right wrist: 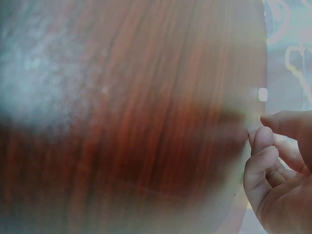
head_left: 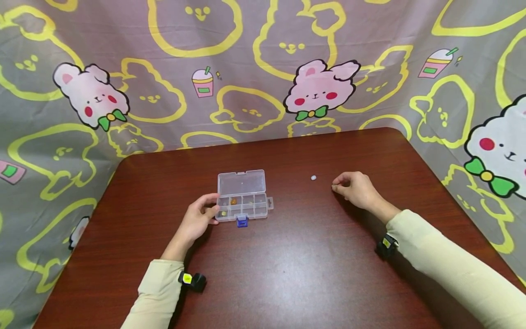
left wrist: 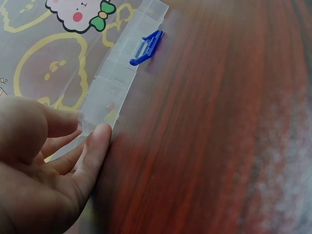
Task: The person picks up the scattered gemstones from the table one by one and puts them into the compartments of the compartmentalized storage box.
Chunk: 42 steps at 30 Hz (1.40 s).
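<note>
A clear plastic compartment box (head_left: 242,212) lies on the table with its lid (head_left: 241,183) raised at the back and a blue latch (head_left: 242,222) at its front. Small pieces sit in some compartments, among them an orange one (head_left: 234,201) and a yellowish one (head_left: 223,213). My left hand (head_left: 199,219) grips the box's left end between thumb and fingers. To the right, my right hand (head_left: 357,189) is low at the table, its thumb and fingertips drawn close together; I cannot tell whether something tiny is between them. Just left of those fingertips lies a small whitish piece (head_left: 313,177).
The brown wooden table (head_left: 296,260) has rounded far corners. Behind it and along both sides hangs a patterned cloth (head_left: 246,55) with bear and rabbit drawings. A hanging tab (head_left: 270,203) sticks out from the box's right end.
</note>
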Motion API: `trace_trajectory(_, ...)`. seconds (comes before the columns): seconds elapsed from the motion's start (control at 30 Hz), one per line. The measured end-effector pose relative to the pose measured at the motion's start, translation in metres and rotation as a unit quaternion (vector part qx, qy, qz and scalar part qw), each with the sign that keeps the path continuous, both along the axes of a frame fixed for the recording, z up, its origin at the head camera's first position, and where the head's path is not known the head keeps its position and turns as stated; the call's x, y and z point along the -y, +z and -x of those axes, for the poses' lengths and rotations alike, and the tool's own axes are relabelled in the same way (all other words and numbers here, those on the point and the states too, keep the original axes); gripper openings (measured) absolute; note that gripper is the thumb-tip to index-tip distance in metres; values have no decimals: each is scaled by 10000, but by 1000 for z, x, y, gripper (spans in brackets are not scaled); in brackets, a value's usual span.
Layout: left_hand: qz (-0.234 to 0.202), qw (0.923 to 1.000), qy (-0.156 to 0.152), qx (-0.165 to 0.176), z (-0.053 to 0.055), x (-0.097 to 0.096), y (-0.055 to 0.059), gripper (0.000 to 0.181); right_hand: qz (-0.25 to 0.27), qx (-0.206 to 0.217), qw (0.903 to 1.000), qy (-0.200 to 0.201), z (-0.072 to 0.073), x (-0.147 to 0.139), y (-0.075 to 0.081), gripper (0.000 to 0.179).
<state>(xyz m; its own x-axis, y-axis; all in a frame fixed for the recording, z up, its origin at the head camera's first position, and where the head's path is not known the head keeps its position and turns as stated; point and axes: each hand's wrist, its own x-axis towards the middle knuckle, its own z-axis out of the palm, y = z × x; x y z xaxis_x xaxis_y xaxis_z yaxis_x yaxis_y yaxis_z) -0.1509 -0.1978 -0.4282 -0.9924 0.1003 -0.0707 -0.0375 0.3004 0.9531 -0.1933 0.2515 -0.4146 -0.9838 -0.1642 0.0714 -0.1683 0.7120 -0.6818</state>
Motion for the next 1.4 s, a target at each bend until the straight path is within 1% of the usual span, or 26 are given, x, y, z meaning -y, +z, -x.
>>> trace_trajectory(0.6, 5, 10000, 6, -1, -1, 1, 1, 38, 63, -106, 9999, 99, -1, 6, 2, 6)
trace_trajectory(0.9, 20, 10000, 18, -5, 0, 0, 0, 38, 204, -34, 9995, 230, -3, 14, 3, 5)
trace_trajectory(1.2, 87, 10000, 22, -18, 0, 1, -1, 38, 242, -22, 9992, 330, -2, 28, -1, 5)
trace_trajectory(1.4, 35, 10000, 43, -29, 0, 1, -1, 37, 344, -23, 9987, 380, -3, 43, -2, 5)
